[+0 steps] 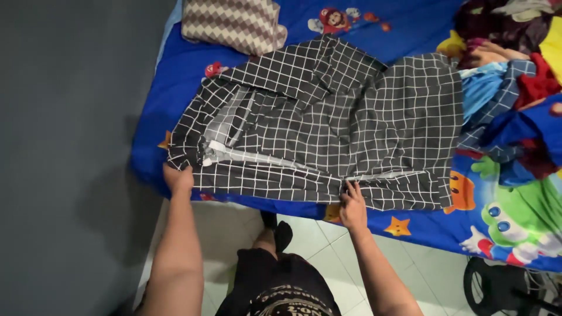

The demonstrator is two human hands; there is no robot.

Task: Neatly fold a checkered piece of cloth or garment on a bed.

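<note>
You are working a black cotton garment with a white grid check point(351, 117), spreading flat across the middle of the frame on the bed with the blue cartoon-print sheet point(175, 99). Your left hand point(177, 177) is pinching the lower left corner of the cloth, fingers closing on the fabric edge. Your right hand point(353, 206) is lying at the lower hem near centre, fingers fairly flat and pressing on the hem; you cannot tell whether they are gripping it. Judging by the folds and creases, the fabric is soft, light and limp, not slippery or fragile; it is likely drooping wherever unsupported, so hems and corners are looking like the best holds. A brown zigzag knit pillow point(234, 23) is sitting at upper left, a heap of mixed coloured clothes point(515, 82) at upper right, touching the garment's right edge.
</note>
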